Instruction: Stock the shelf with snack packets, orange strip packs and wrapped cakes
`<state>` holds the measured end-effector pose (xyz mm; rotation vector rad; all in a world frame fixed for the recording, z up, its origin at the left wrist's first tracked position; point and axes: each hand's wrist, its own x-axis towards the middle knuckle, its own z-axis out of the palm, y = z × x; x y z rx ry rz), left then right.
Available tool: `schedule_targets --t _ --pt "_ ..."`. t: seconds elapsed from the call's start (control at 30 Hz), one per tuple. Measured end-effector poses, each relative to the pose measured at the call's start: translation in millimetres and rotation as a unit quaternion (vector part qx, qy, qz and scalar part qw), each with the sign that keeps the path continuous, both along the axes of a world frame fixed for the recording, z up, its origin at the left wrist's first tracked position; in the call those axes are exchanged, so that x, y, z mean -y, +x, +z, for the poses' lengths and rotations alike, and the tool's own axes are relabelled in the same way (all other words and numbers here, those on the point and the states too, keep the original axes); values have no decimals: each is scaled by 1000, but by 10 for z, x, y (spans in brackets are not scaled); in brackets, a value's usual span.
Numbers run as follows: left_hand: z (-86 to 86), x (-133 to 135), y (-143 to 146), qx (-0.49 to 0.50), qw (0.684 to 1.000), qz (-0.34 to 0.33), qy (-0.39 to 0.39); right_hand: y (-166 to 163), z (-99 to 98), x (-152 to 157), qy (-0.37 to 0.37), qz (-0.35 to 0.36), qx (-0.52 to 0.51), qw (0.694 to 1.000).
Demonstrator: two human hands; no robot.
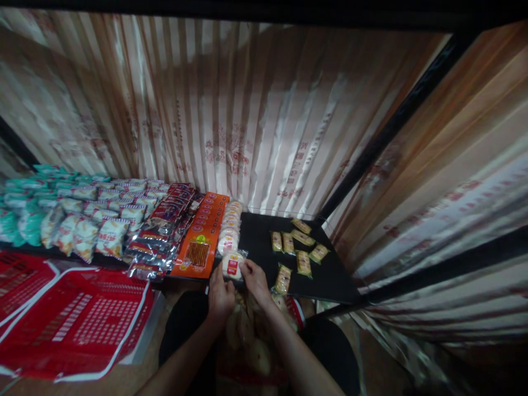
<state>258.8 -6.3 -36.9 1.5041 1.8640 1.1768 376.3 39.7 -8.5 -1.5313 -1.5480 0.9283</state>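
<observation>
Both hands hold a clear-wrapped whitish snack packet (232,267) with a red label, at the front edge of the black shelf (258,234). My left hand (220,292) has its fingers closed on the left side of the packet. On the other side, my right hand (254,279) pinches the wrapper's right edge. Directly behind the packet runs a row of similar round white wrapped snacks (229,231). Between my knees, under my forearms, sits a red basket (297,312) with several wrapped pale items (259,355), partly hidden.
Orange snack packs (202,234), dark red and silver packs (165,220), white bags (113,234) and teal bags (31,223) line the shelf leftward. Several small yellow packets (304,264) lie scattered at right. Red baskets (78,324) stand at lower left. Black frame bars (383,137) and curtain (256,110) enclose the shelf.
</observation>
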Motion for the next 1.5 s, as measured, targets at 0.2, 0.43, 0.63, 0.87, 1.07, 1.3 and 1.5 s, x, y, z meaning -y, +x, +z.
schedule_targets --t 0.2,0.43,0.63,0.87,1.07,1.3,1.5 --pt "-61 -33 29 -65 997 -30 -2 -95 -41 -204 3 -11 98 995" --pt "-47 -84 34 -113 992 -56 4 -161 -7 -316 -2 -43 116 992" --pt "-149 -103 52 -101 993 -44 34 -188 -26 -326 11 -65 97 993" --pt "-297 -158 29 -119 988 -46 87 -213 -89 -336 32 -85 71 993" --pt "-350 -168 34 -143 981 -35 126 -233 -108 -355 35 -91 47 994" --pt "-329 -202 11 -150 982 -42 108 -295 -91 -350 41 -98 38 994" --pt "-347 -187 15 -129 985 -53 103 -309 -100 -333 27 -91 46 994"
